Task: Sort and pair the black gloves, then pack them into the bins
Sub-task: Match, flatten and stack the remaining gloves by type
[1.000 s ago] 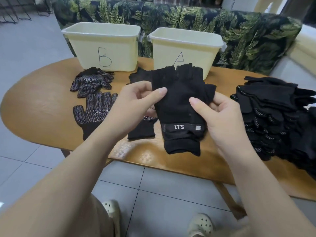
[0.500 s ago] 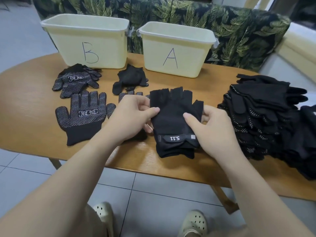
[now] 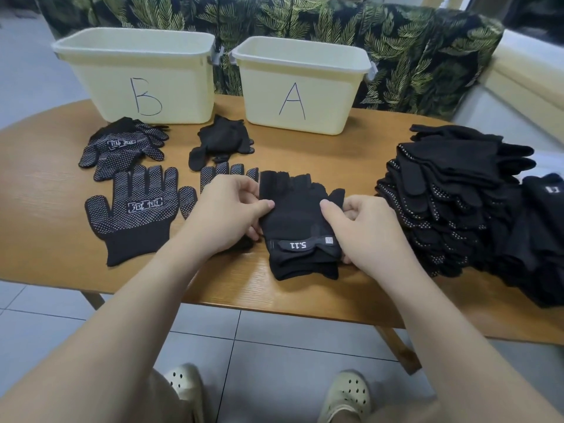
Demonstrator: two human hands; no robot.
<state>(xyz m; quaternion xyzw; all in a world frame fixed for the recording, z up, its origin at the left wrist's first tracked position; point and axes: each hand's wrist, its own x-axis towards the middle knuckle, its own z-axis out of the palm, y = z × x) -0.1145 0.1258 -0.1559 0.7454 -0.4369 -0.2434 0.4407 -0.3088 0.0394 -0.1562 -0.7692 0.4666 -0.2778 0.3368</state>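
Here strap (image 3: 300, 245) reads 5.11; bins (image 3: 146, 83) B, A.

Your left hand (image 3: 225, 215) and right hand (image 3: 370, 230) are bare, and both forearms are uncovered, with no sleeves, rings or watch visible. You wear cream perforated clogs (image 3: 348, 395) and tan trousers (image 3: 171, 401).
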